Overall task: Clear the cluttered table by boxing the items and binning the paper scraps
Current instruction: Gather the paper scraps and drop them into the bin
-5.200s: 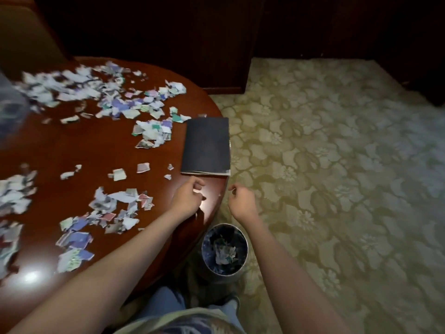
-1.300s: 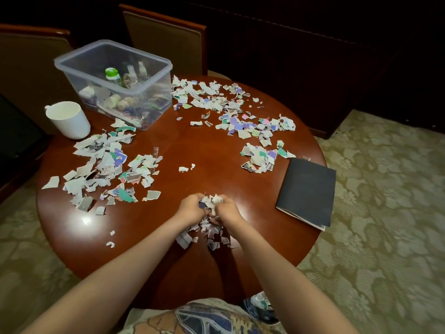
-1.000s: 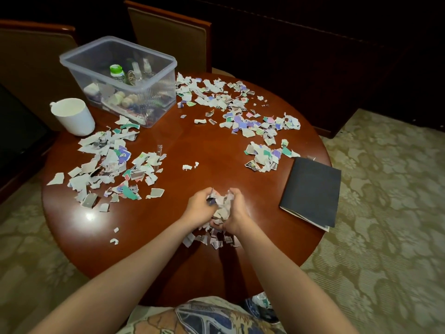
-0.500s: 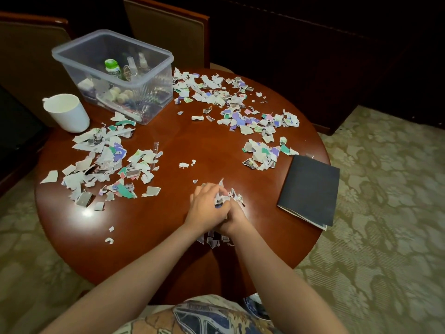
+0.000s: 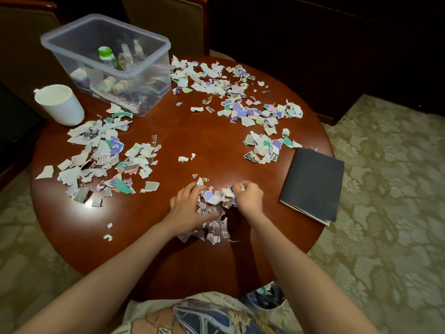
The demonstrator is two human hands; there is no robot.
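Sitting room: round table [image 5: 212, 131], armchairs [image 5: 163, 22], carpet [image 5: 385, 189]

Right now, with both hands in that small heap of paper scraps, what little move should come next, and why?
Probably press the left hand toward the right hand to scoop the heap of scraps between them. The right hand's fingers curl round some scraps, the left lies spread against the heap's other side, and the bin shows just below the table edge.

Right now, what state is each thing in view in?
plastic box: lidless, items inside.
cup: upright.
notebook: closed, lying flat.
paper scraps: scattered in several piles.
left hand: open, fingers spread on scraps.
right hand: gripping scraps.
bin: holds scraps, mostly hidden.
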